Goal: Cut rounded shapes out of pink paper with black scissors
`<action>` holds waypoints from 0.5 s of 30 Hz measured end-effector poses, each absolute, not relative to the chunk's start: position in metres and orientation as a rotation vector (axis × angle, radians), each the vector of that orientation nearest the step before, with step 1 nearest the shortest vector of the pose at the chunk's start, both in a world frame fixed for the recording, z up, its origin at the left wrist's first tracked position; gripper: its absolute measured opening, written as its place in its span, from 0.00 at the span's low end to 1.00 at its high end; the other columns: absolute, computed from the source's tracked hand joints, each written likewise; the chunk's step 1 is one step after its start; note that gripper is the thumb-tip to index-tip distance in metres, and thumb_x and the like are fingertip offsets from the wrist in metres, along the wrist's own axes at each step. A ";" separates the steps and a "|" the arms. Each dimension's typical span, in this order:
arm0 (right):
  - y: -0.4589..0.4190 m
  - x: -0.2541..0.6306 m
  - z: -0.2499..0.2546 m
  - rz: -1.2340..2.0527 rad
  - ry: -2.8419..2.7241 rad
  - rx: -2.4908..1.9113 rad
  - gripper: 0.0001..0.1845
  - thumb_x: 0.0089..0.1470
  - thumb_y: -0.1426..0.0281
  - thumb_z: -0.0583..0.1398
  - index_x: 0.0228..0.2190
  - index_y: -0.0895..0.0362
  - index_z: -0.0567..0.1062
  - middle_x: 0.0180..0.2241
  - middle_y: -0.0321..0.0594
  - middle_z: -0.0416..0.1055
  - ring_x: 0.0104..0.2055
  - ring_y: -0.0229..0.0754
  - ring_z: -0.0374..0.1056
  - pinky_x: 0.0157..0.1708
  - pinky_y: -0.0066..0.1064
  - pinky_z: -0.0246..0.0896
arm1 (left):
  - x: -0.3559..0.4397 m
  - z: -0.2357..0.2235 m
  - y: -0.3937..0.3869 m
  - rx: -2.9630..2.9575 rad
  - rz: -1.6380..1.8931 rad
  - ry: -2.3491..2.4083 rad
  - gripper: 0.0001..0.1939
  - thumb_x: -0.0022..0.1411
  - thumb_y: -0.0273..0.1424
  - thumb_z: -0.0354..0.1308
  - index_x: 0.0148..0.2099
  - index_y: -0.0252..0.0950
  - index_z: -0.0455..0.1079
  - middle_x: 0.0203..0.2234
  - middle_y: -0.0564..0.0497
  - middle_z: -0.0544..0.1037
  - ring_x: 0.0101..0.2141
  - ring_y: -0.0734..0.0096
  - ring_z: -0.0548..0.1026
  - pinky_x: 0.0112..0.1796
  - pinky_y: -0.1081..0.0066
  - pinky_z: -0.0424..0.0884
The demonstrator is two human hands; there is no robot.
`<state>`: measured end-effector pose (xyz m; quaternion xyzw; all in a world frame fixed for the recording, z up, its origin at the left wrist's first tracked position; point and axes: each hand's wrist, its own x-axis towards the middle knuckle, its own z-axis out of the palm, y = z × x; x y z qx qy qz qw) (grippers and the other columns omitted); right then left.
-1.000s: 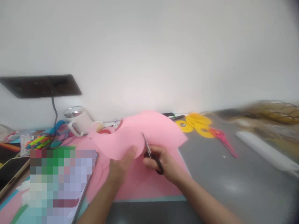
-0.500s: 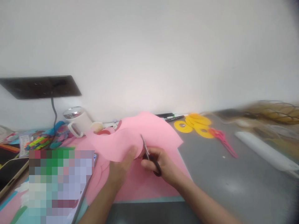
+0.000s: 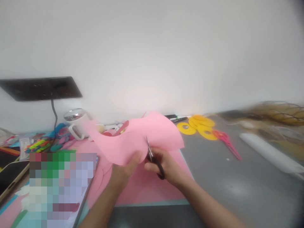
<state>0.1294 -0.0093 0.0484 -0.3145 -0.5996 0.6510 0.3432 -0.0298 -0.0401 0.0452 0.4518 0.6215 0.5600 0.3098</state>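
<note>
A pink sheet of paper (image 3: pixel 121 147), curled and partly cut, is held up above the table. My left hand (image 3: pixel 127 171) is closed on its lower edge, thumb on top; the other fingers are hidden beneath the paper. My right hand (image 3: pixel 163 166) grips black-handled scissors (image 3: pixel 159 169), whose blades point away from me and meet the paper's cut edge just right of my left thumb. The far part of the sheet bends over to the right. More pink paper (image 3: pixel 152 193) lies flat under both hands.
Yellow paper rings (image 3: pixel 186 128) and pink scissors (image 3: pixel 229 145) lie to the right, near a white bar (image 3: pixel 268 153). Black pens (image 3: pixel 178 119) rest by the wall. At left are a white mug (image 3: pixel 79 126), colourful craft pieces (image 3: pixel 41 144) and a device with a blurred screen (image 3: pixel 64 190).
The pink sheet has turned and curled more, its left tip rising and its right part bending inward. The scissors have shifted slightly to the right along the cut edge.
</note>
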 end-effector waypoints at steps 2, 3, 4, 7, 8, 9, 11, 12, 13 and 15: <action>-0.009 0.130 0.048 1.698 -1.563 -0.811 0.20 0.43 0.60 0.68 0.25 0.58 0.65 0.22 0.30 0.55 0.24 0.32 0.49 0.22 0.24 0.44 | -0.030 0.045 -0.040 1.207 1.486 1.644 0.25 0.50 0.41 0.64 0.49 0.34 0.71 0.44 0.42 0.78 0.49 0.52 0.73 0.53 0.54 0.66; -0.009 0.130 0.048 1.701 -1.563 -0.807 0.20 0.43 0.60 0.68 0.25 0.58 0.65 0.22 0.30 0.55 0.24 0.32 0.49 0.22 0.24 0.44 | -0.031 0.045 -0.040 1.209 1.489 1.643 0.25 0.50 0.41 0.64 0.48 0.34 0.71 0.44 0.42 0.78 0.49 0.52 0.73 0.53 0.54 0.66; -0.009 0.130 0.048 1.701 -1.560 -0.804 0.20 0.43 0.60 0.68 0.25 0.58 0.65 0.22 0.30 0.54 0.24 0.32 0.48 0.22 0.24 0.44 | -0.031 0.045 -0.039 1.211 1.491 1.637 0.25 0.49 0.41 0.64 0.48 0.34 0.71 0.43 0.42 0.78 0.48 0.52 0.74 0.53 0.54 0.66; -0.008 0.130 0.048 1.699 -1.552 -0.800 0.20 0.42 0.60 0.69 0.25 0.58 0.65 0.21 0.29 0.53 0.24 0.32 0.47 0.22 0.25 0.43 | -0.032 0.046 -0.038 1.226 1.484 1.597 0.23 0.50 0.40 0.64 0.47 0.34 0.72 0.41 0.43 0.80 0.46 0.54 0.75 0.52 0.55 0.67; -0.008 0.130 0.048 1.700 -1.552 -0.798 0.20 0.42 0.60 0.69 0.24 0.58 0.65 0.21 0.29 0.53 0.24 0.32 0.47 0.22 0.25 0.42 | -0.032 0.046 -0.037 1.229 1.481 1.590 0.23 0.50 0.40 0.64 0.47 0.34 0.72 0.41 0.43 0.80 0.45 0.54 0.76 0.52 0.55 0.67; -0.009 0.130 0.049 1.704 -1.551 -0.797 0.20 0.42 0.60 0.69 0.25 0.58 0.66 0.21 0.29 0.53 0.24 0.32 0.47 0.21 0.25 0.42 | -0.032 0.046 -0.037 1.228 1.482 1.588 0.23 0.50 0.40 0.64 0.47 0.34 0.72 0.41 0.43 0.80 0.45 0.54 0.76 0.51 0.55 0.67; -0.009 0.130 0.050 1.717 -1.540 -0.809 0.19 0.42 0.61 0.69 0.24 0.58 0.65 0.21 0.29 0.52 0.23 0.32 0.47 0.21 0.25 0.41 | -0.032 0.046 -0.037 1.221 1.497 1.587 0.25 0.49 0.40 0.65 0.48 0.35 0.71 0.42 0.42 0.79 0.46 0.53 0.76 0.51 0.55 0.68; -0.010 0.130 0.050 1.723 -1.532 -0.820 0.19 0.42 0.61 0.69 0.24 0.58 0.65 0.20 0.29 0.52 0.23 0.31 0.46 0.21 0.24 0.40 | -0.032 0.045 -0.037 1.217 1.509 1.592 0.25 0.49 0.40 0.65 0.49 0.35 0.71 0.44 0.42 0.78 0.47 0.53 0.75 0.51 0.55 0.68; -0.010 0.130 0.051 1.728 -1.526 -0.827 0.20 0.42 0.61 0.69 0.24 0.57 0.64 0.20 0.28 0.51 0.23 0.31 0.45 0.20 0.24 0.40 | -0.032 0.045 -0.037 1.216 1.518 1.597 0.26 0.48 0.40 0.65 0.49 0.35 0.71 0.45 0.42 0.78 0.48 0.53 0.74 0.51 0.56 0.68; -0.011 0.130 0.052 1.730 -1.527 -0.832 0.20 0.42 0.62 0.68 0.23 0.57 0.63 0.19 0.28 0.50 0.22 0.31 0.45 0.20 0.24 0.39 | -0.033 0.043 -0.037 1.207 1.525 1.618 0.26 0.48 0.40 0.65 0.49 0.36 0.71 0.46 0.42 0.77 0.50 0.52 0.72 0.51 0.56 0.68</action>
